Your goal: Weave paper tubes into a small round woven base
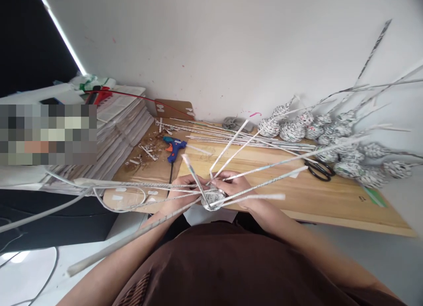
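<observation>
Clasped by both hands over the near edge of the pale, flat wooden board [330,204], low and just right of 6 o'clock from the blue plastic glue gun [177,145]: a small, rounded, grey-and-white woven newspaper piece [214,200], bristling with long, thin rolled-paper strands [99,253]. Left hand [179,202] at the weave's 10 o'clock, fingers curled around its side and strand roots; right hand [238,184] at 1 to 2 o'clock, apparently pinching strands at the rim. Cannot tell exactly which. Seemingly mid-weave, working strands around the rim. Calls next, by judgement, for a steady left hold and a snug right-hand fold, without crushing the paper or snagging the longest lengths at 8 and 9 o'clock. Near 3 o'clock, apart: black-handled scissors [319,169].
</observation>
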A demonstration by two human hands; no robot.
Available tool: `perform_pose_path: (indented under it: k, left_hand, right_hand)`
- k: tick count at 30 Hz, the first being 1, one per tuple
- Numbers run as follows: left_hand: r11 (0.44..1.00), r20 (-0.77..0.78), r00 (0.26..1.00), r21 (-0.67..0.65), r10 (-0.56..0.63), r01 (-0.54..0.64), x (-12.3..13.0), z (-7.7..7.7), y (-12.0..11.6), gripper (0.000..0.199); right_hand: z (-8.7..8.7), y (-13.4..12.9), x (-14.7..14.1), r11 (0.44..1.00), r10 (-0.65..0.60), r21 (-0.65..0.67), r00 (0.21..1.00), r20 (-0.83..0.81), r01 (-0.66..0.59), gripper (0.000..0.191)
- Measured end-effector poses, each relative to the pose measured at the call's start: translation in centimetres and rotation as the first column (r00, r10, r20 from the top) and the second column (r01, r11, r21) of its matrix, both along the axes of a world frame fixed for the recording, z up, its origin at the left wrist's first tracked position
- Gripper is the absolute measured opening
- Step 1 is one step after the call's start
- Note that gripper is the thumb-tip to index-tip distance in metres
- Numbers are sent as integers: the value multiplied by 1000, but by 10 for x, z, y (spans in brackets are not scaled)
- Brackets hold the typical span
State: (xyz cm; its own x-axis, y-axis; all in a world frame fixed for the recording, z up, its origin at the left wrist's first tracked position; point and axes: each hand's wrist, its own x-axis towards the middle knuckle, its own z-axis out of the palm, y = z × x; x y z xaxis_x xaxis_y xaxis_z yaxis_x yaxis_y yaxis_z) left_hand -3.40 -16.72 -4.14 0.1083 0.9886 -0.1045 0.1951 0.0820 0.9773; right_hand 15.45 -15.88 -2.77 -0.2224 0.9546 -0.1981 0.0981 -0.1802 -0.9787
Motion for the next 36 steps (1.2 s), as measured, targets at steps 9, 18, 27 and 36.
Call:
perform_pose_path:
  k: [9,18,27,36]
  left_hand:
    - [996,86,994,-72,62,-56,8,4,-2,27]
    - [991,60,989,12,133,-134,18,-2,2,21]
    - [988,22,996,122,91,-93,17,-11,5,22]
    - [992,176,978,40,108,-117,19,-18,3,26]
  right_hand:
    - [-12,-5,9,994,-46,99,996,80,38,25]
    - [-9,-6,7,987,-28,161,990,137,6,23]
    - [-9,-5,6,993,-35,112,992,119,22,21]
    - [-9,-6,1,990,-75,133,983,169,53,19]
